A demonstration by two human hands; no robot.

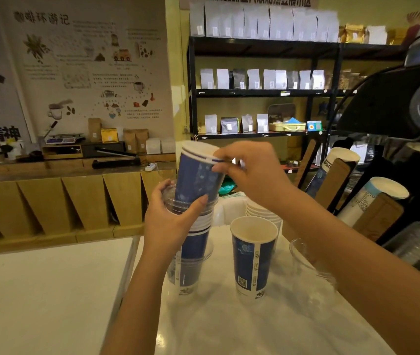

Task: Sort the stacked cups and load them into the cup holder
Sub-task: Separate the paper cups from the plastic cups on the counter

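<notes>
The mixed stack (193, 226) of blue paper and clear cups stands on the white counter (50, 290), mostly unsorted. The right hand (252, 172) pinches the rim of the top blue cup (198, 175), tilted. The left hand (173, 216) grips the stack. One blue cup (253, 254) stands alone just right; the holder (337, 183), far right, seems partly loaded.

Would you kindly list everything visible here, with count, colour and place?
Mixed cup stack: one, blue paper and clear plastic, on the white counter.
Top cup: one, blue, tilted, leaving the stack.
Single cup: one, blue, upright, right of the stack.
Clear cups: count unclear, far right.
White cup stack: one, behind the single cup.
Cup holder: tubes at right, holding cups.
Shelf: black, white and dark bags.
Hands: left hand grips the stack; right hand pinches the top cup's rim.
</notes>
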